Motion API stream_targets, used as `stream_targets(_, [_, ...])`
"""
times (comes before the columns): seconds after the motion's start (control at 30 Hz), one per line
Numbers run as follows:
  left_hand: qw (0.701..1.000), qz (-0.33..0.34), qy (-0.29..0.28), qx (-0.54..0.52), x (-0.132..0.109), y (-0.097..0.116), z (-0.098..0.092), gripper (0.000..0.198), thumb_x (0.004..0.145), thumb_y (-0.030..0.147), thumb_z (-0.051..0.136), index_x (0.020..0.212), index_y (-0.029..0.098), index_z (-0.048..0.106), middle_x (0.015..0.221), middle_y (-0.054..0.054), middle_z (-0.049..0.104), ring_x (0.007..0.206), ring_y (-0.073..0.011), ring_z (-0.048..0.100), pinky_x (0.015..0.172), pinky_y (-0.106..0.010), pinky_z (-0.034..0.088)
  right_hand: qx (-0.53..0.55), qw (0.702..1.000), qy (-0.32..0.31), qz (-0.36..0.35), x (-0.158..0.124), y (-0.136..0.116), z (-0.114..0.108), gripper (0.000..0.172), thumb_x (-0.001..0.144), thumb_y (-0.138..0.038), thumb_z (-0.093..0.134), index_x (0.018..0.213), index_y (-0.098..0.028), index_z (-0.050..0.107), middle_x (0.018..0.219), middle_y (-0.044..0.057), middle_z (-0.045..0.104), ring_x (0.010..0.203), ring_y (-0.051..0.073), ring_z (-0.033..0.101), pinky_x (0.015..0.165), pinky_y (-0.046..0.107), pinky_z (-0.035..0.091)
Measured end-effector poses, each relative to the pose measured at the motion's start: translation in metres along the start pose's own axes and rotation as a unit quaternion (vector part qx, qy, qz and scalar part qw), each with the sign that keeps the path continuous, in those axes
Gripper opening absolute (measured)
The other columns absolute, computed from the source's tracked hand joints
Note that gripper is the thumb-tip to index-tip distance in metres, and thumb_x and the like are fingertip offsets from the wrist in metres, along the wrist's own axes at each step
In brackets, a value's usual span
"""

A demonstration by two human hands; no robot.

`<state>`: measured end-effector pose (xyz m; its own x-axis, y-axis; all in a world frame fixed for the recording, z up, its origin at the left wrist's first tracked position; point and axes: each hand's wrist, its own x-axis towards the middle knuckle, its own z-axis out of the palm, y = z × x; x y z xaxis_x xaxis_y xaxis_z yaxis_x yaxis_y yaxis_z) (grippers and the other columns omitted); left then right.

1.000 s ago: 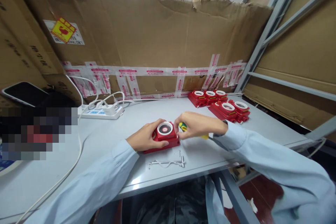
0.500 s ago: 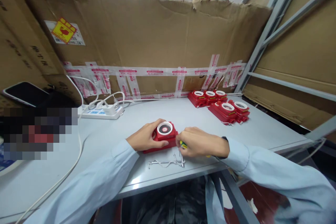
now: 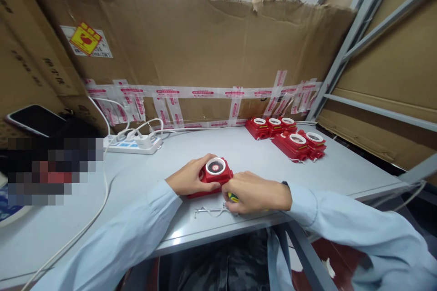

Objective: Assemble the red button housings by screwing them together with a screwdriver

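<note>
My left hand is wrapped round a red housing with a white ring and a dark round face on top, holding it down on the table. My right hand is closed on a green-and-yellow handle, which looks like a screwdriver's; its shaft is hidden. The right fingers are at the housing's near right corner. Just in front of the housing lie thin silver metal rods and a white cord, partly covered by my right hand.
Several similar red housings with white rings stand at the back right. A white power strip with plugs sits at the back left, its cable running along the left. Cardboard walls the back. A phone rests at far left.
My right hand has moved a little left and towards me, now covering part of the metal rods. My left hand and the red housing stay in place.
</note>
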<state>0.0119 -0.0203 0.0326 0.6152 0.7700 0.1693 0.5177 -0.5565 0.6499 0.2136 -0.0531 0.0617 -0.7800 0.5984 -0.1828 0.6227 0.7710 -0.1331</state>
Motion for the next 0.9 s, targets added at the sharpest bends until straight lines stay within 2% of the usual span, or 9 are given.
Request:
stream_targets(0.1, [1.000, -0.002, -0.001, 0.003, -0.001, 0.000, 0.000, 0.054, 0.071, 0.039, 0.066, 0.118, 0.022, 0.046, 0.105, -0.004, 0.065, 0.092, -0.0222, 0.061, 0.082, -0.032, 0.046, -0.001, 1.000, -0.007, 0.006, -0.007, -0.001, -0.002, 0.023, 0.075, -0.034, 0.054, 0.084, -0.017, 0.068, 0.075, 0.007, 0.070, 0.071, 0.020, 0.063, 0.060, 0.028, 0.035])
stream_targets(0.3, [1.000, 0.003, -0.002, 0.004, -0.001, -0.004, 0.000, 0.056, 0.072, 0.042, 0.066, 0.120, 0.023, 0.044, 0.107, -0.005, 0.064, 0.094, -0.0225, 0.061, 0.083, -0.033, 0.045, -0.011, 1.000, -0.012, -0.004, -0.015, 0.000, 0.005, 0.019, 0.076, -0.027, 0.051, 0.083, -0.018, 0.067, 0.074, 0.006, 0.069, 0.070, 0.020, 0.063, 0.060, 0.028, 0.033])
stream_targets(0.43, [1.000, 0.004, -0.002, 0.005, -0.001, -0.005, 0.000, 0.057, 0.072, 0.042, 0.066, 0.121, 0.023, 0.043, 0.108, -0.004, 0.064, 0.094, -0.0221, 0.060, 0.083, -0.032, 0.045, -0.003, 1.000, 0.007, -0.004, -0.016, 0.002, 0.011, 0.018, 0.075, -0.026, 0.050, 0.080, -0.019, 0.065, 0.072, 0.005, 0.068, 0.066, 0.018, 0.061, 0.058, 0.027, 0.032])
stream_targets(0.6, [1.000, 0.000, -0.004, 0.013, -0.001, -0.004, 0.000, 0.056, 0.072, 0.043, 0.066, 0.119, 0.023, 0.044, 0.107, -0.004, 0.064, 0.094, -0.0220, 0.061, 0.082, -0.032, 0.045, -0.001, 0.999, 0.033, 0.022, -0.016, 0.004, 0.018, 0.018, 0.074, -0.028, 0.050, 0.080, -0.018, 0.064, 0.069, 0.006, 0.067, 0.063, 0.018, 0.060, 0.055, 0.027, 0.029])
stream_targets(0.73, [1.000, 0.000, -0.003, 0.017, -0.001, -0.004, 0.000, 0.055, 0.073, 0.043, 0.065, 0.119, 0.022, 0.044, 0.108, -0.005, 0.064, 0.094, -0.0223, 0.060, 0.082, -0.032, 0.045, 0.001, 0.999, 0.025, 0.045, -0.016, 0.001, 0.017, 0.018, 0.075, -0.027, 0.051, 0.081, -0.018, 0.065, 0.071, 0.007, 0.068, 0.065, 0.019, 0.061, 0.056, 0.027, 0.030])
stream_targets(0.9, [1.000, -0.002, -0.002, 0.011, -0.001, -0.003, 0.000, 0.056, 0.072, 0.042, 0.066, 0.119, 0.022, 0.045, 0.106, -0.004, 0.064, 0.092, -0.0221, 0.061, 0.081, -0.032, 0.045, 0.006, 0.994, 0.051, 0.095, -0.017, 0.001, 0.015, 0.027, 0.079, -0.038, 0.051, 0.091, -0.016, 0.064, 0.077, 0.009, 0.068, 0.071, 0.021, 0.063, 0.057, 0.028, 0.031])
